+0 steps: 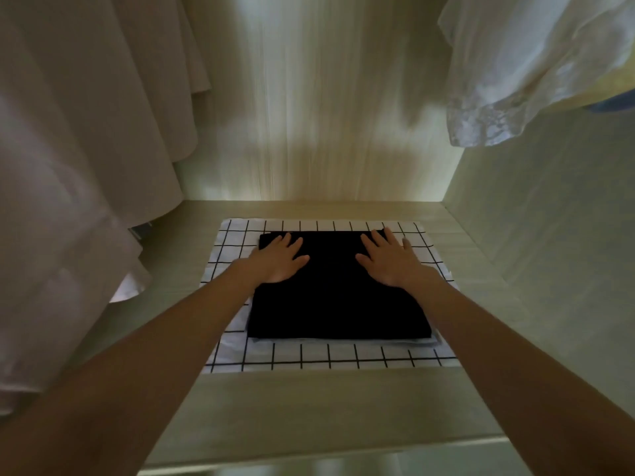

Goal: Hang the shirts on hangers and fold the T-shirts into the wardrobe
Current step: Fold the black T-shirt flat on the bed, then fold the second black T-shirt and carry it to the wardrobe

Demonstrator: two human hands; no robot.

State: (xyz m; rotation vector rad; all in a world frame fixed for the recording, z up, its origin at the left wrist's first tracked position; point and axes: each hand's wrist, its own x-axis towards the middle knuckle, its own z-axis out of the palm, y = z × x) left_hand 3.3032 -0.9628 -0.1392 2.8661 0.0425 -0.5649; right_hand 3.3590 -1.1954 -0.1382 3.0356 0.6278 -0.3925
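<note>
A folded black T-shirt (338, 304) lies on the wardrobe floor, on top of a folded pale garment whose edge (431, 341) shows beneath it. Both lie on a white cloth with a black grid (309, 357). My left hand (280, 259) lies flat with straight fingers on the far left part of the black T-shirt. My right hand (390, 261) lies flat on its far right part. Neither hand grips anything.
Pale shirts (79, 149) hang at the left, reaching down near the wardrobe floor (302, 413). A white lace-trimmed garment (522, 73) hangs at the upper right. The wooden back wall (319, 115) and right side wall (549, 218) close in the space.
</note>
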